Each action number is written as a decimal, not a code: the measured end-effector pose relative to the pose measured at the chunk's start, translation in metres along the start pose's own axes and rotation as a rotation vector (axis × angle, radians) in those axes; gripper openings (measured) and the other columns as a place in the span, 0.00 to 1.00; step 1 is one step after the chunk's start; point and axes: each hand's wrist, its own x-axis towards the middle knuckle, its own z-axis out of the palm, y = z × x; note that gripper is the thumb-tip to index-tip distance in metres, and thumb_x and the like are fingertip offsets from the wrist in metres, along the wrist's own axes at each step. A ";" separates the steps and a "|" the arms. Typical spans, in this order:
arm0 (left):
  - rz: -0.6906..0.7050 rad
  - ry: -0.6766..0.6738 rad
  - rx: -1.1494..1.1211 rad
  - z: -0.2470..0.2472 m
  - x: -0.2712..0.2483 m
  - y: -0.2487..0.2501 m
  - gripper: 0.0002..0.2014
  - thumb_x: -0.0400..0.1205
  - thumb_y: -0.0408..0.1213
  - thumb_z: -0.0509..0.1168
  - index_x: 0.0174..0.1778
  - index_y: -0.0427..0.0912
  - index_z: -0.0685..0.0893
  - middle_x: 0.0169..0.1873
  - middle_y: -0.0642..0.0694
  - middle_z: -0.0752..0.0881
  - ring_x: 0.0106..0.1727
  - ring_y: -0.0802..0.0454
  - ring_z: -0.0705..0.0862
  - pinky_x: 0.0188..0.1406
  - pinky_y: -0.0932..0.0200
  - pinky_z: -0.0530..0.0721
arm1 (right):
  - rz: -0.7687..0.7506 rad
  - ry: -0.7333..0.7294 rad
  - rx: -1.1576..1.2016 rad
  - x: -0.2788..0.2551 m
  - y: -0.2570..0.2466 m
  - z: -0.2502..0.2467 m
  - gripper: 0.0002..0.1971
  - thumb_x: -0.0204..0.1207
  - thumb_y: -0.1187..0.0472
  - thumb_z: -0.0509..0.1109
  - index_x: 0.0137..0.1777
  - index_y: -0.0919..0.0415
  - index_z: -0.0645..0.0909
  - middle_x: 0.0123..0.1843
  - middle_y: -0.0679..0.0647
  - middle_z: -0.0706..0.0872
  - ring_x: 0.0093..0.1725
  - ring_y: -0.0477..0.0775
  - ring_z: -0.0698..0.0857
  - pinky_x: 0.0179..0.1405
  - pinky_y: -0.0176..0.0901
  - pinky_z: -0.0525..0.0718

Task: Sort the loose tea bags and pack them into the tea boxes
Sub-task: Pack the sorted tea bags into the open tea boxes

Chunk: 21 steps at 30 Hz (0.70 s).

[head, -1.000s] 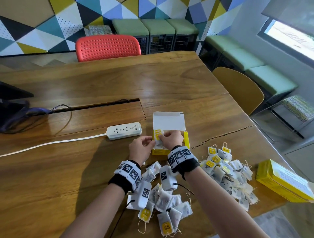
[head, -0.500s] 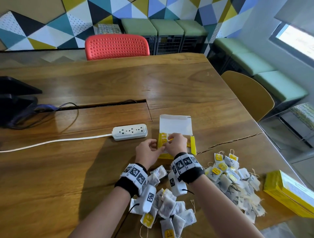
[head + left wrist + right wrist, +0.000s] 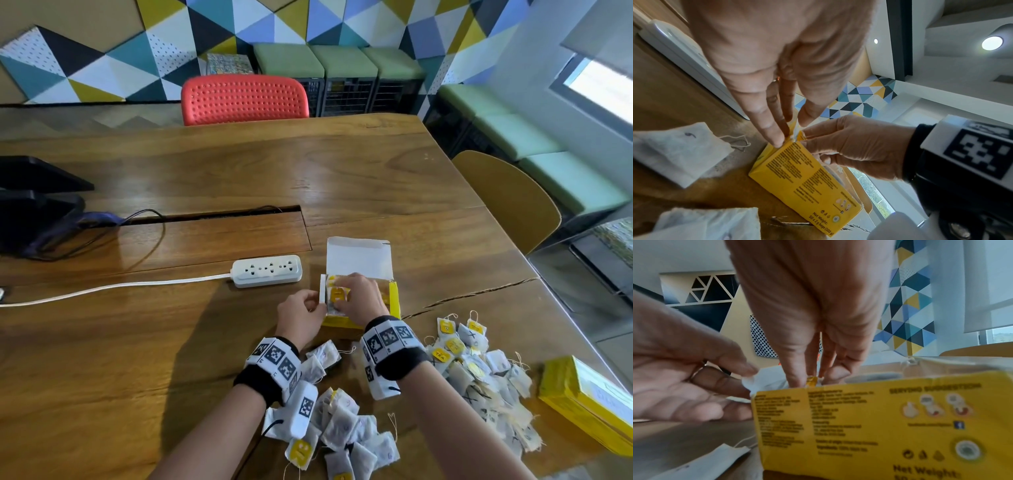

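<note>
Taking the open tea box (image 3: 359, 322) as the landmark: nearest the person, in front of it, lies one heap of loose tea bags (image 3: 342, 428) between the forearms, and a second heap (image 3: 479, 373) spreads to the box's right. Beyond that heap sits a closed yellow box (image 3: 589, 404) at the table (image 3: 171, 342) edge.

At the box itself, the step in hand looks like seating a small batch of bags. The left hand (image 3: 299, 317) pinches the white flap at the box's left end, thumb against fingers, holding it aside. The right hand (image 3: 359, 301) reaches into the left part of the box, fingertips (image 3: 797, 378) bent onto a yellow tag (image 3: 811, 381); whether they grip or merely press it is hard to tell.

Next, probably: press the bags level, free the fingers without dragging strings out, then fetch more from the near heap.

Left of the box, further off, lies a white power strip (image 3: 267, 270).
</note>
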 end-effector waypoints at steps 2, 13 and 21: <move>-0.004 -0.005 -0.026 0.001 0.000 -0.001 0.17 0.80 0.37 0.69 0.66 0.42 0.82 0.57 0.44 0.87 0.55 0.53 0.85 0.58 0.56 0.85 | 0.009 -0.009 -0.019 0.001 -0.002 0.001 0.22 0.74 0.61 0.76 0.69 0.57 0.82 0.66 0.56 0.82 0.65 0.57 0.79 0.63 0.44 0.77; -0.029 0.001 -0.078 0.002 0.002 -0.006 0.14 0.81 0.35 0.66 0.63 0.44 0.84 0.52 0.48 0.89 0.50 0.52 0.88 0.52 0.49 0.89 | -0.163 0.061 -0.226 -0.013 0.006 -0.005 0.16 0.80 0.54 0.68 0.66 0.41 0.81 0.70 0.38 0.79 0.70 0.49 0.72 0.66 0.52 0.67; 0.000 0.014 -0.080 0.004 0.001 -0.006 0.14 0.81 0.35 0.66 0.62 0.45 0.85 0.49 0.47 0.90 0.47 0.52 0.89 0.49 0.51 0.90 | -0.159 0.009 -0.387 -0.011 0.007 0.004 0.16 0.83 0.49 0.61 0.69 0.39 0.78 0.76 0.37 0.74 0.74 0.51 0.67 0.66 0.56 0.64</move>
